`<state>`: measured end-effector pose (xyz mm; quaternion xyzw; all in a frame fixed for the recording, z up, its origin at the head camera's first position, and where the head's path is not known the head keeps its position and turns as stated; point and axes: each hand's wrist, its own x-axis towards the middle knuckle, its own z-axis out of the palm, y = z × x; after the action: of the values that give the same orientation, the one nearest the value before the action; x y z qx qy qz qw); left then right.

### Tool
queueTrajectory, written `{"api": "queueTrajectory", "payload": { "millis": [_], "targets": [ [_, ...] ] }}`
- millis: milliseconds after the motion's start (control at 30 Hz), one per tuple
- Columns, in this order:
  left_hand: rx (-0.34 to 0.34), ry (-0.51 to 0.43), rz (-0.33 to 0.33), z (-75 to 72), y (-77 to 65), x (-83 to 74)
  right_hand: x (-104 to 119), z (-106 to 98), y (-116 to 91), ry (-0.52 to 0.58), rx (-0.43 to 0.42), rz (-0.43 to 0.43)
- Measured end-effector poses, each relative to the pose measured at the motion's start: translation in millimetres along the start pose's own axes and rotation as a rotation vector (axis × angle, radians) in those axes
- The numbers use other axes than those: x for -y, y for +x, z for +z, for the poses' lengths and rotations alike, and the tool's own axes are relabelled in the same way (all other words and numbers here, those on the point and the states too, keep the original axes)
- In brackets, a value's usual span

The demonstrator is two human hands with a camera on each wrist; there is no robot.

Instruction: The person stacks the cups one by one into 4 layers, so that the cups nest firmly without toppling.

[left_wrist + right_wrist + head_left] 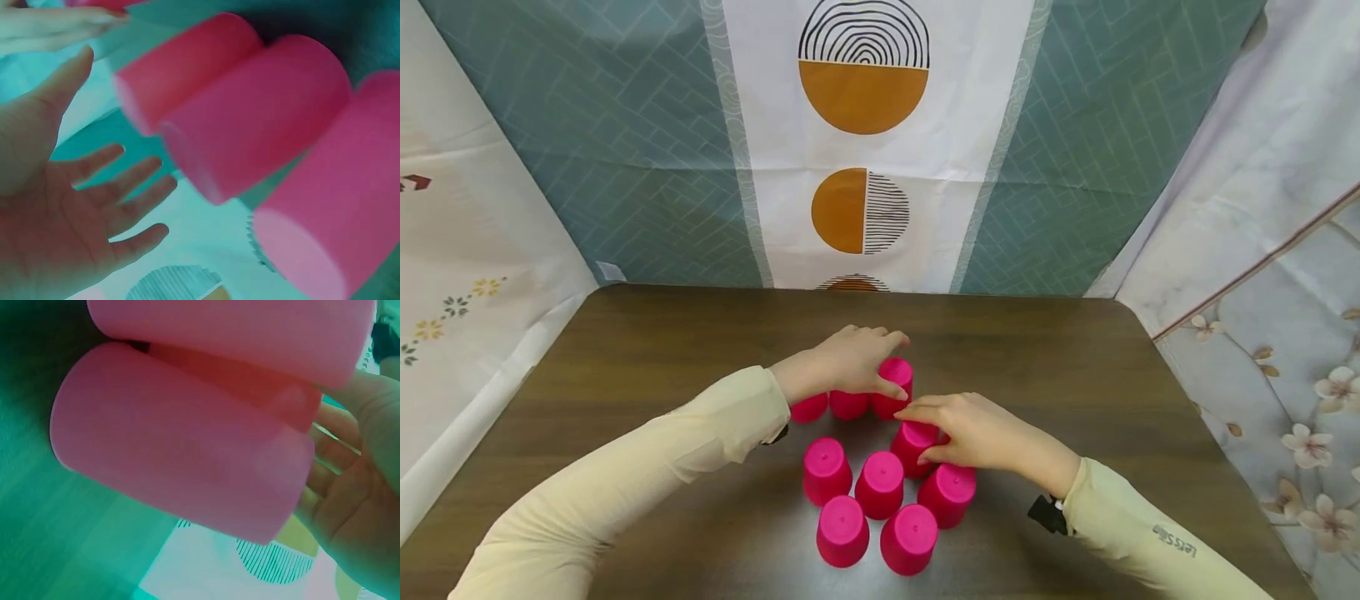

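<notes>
Several pink cups stand upside down on the table. My left hand (852,358) reaches over the far row, its thumb crossing in front of the far cup (887,407). In the left wrist view its fingers (134,197) are spread, with a gap between them and the cups. My right hand (981,429) is around another cup (913,442), fingers at its far side and thumb at its near side. Seen from the right wrist, that hand's fingertips are hidden behind the cups (181,444). Part of one more cup shows behind the right thumb.
Nearer to me stand more upside-down cups, among them a left one (827,471) and a front one (910,540). The brown wooden table (685,325) ends at a hanging patterned cloth (880,150). Floral cloths hang at both sides.
</notes>
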<state>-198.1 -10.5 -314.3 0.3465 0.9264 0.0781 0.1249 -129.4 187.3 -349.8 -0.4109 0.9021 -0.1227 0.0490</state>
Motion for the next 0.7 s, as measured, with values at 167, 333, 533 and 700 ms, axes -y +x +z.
{"api": "queueTrajectory", "payload": {
  "millis": [167, 333, 533, 700],
  "targets": [
    [-0.213, -0.141, 0.016, 1.0, -44.5, -0.9, -2, -11, -4, 0.054, -0.023, -0.008],
    [-0.314, -0.356, 0.034, 24.3, -93.5, 1.4, -9, -27, -10, 0.108, -0.106, 0.004],
    [-0.352, -0.526, -0.022, 62.9, -124.8, 2.6, -25, -55, -13, 0.160, -0.227, 0.058],
    [-0.400, -0.594, -0.110, 84.6, -132.7, 1.0, -38, -70, -10, 0.115, -0.244, 0.050]
  ]
}}
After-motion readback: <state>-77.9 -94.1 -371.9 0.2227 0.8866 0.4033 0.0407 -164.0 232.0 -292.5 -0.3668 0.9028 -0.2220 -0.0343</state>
